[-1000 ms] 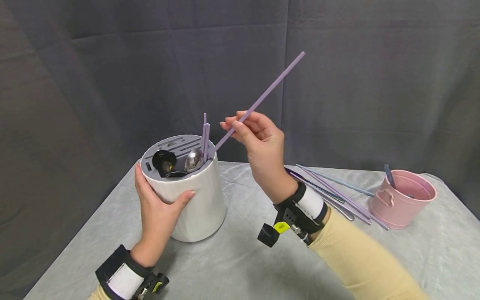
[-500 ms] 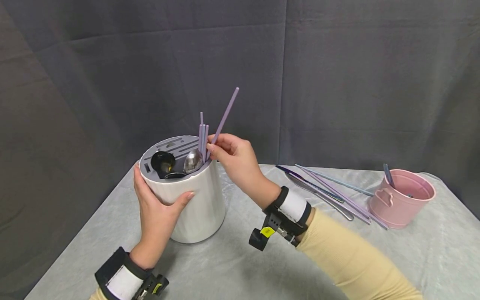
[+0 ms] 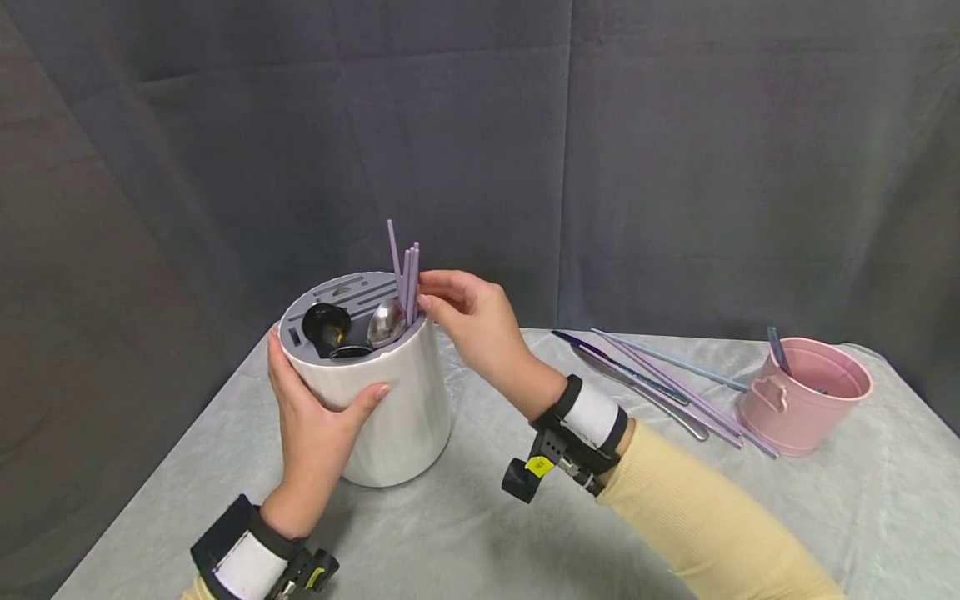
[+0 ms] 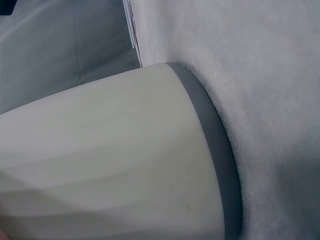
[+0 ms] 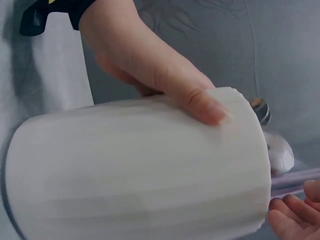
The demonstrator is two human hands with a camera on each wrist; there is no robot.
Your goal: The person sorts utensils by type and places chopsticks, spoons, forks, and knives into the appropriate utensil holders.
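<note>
My left hand grips the side of a white cylindrical utensil holder, thumb across its front. Its grey slotted lid tilts toward me. A black bowl-shaped utensil head, a silver spoon and several purple chopsticks stick up from it. My right hand is at the rim, fingertips right beside the chopsticks, with thumb and fingers slightly apart. In the right wrist view, the fingers lie close to the purple sticks. The left wrist view shows mostly the holder's wall.
On the right lie loose purple chopsticks, a light-blue stick, a dark knife and a silver knife. Beside them stands a pink bucket with a dark-blue handle poking out. A grey cloth covers the table.
My right hand has brought a purple chopstick left to the holder. The chopstick has dropped down among the others, and the right fingers have shifted slightly right. The left hand stays put.
</note>
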